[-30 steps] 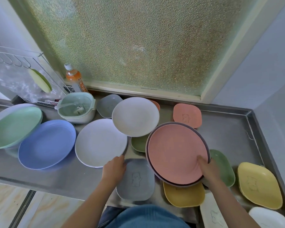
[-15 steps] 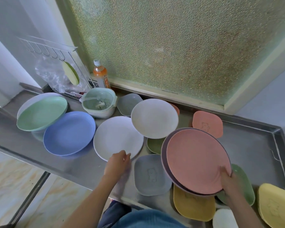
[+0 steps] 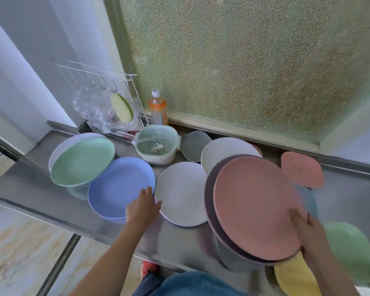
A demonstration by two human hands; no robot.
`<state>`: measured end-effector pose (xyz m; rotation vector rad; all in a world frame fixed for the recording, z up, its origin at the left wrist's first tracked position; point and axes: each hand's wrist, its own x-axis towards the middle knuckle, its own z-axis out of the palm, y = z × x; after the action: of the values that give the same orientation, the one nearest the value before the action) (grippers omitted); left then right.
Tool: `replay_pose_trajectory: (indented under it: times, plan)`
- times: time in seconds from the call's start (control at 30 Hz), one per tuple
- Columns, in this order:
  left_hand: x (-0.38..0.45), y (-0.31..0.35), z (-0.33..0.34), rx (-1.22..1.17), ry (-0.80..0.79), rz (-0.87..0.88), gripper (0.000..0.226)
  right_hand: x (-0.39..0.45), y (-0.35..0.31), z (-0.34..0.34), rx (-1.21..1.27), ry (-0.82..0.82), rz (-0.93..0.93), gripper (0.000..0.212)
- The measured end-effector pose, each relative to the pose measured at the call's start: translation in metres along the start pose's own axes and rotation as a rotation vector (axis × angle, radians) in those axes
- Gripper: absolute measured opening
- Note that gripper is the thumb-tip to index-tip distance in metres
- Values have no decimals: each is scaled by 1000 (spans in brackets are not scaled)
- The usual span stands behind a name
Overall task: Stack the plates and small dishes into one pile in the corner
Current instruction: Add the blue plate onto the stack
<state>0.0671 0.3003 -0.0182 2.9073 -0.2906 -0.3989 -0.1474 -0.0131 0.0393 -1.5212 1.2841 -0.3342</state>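
On the far left of the steel counter (image 3: 41,201), a round mint-green plastic plate (image 3: 81,164) lies tilted on a pale plate, and a round blue plastic plate (image 3: 118,186) sits just beside it, its rim going under the green one. Behind them stand a green strainer basket in a white bowl (image 3: 157,146) and an orange drink bottle (image 3: 158,107).

The left hand (image 3: 142,210) rests at the near edge between the blue plate and a round white plate (image 3: 182,193). Its fingers are relaxed and slightly spread and touch the white plate's rim; I cannot tell if they already grip it.

To the right, the right hand (image 3: 305,229) holds a round pink plate (image 3: 254,206) stacked on a mauve one above the counter, thumb on top of the rim, fingers hidden below. This part is blurred, so the small dishes under it are hard to read.

The step in hand seems to be collecting: a pile of two is carried. The next move probably calls for getting the white plate lifted under or onto this pile, keeping the pile level.
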Motion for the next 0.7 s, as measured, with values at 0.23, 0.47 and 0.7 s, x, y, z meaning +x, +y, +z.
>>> replay_pose_trajectory:
  times: [0.23, 0.47, 0.7]
  plan:
    - [23, -66, 2, 336, -36, 284, 54, -56, -5, 98, -61, -8, 27, 37]
    - [34, -91, 18, 402, 73, 612, 33, -104, 6, 151, -132, 33, 65, 19]
    - [33, -91, -11, 113, 295, 693, 24, -117, 21, 158, -105, 96, 105, 13]
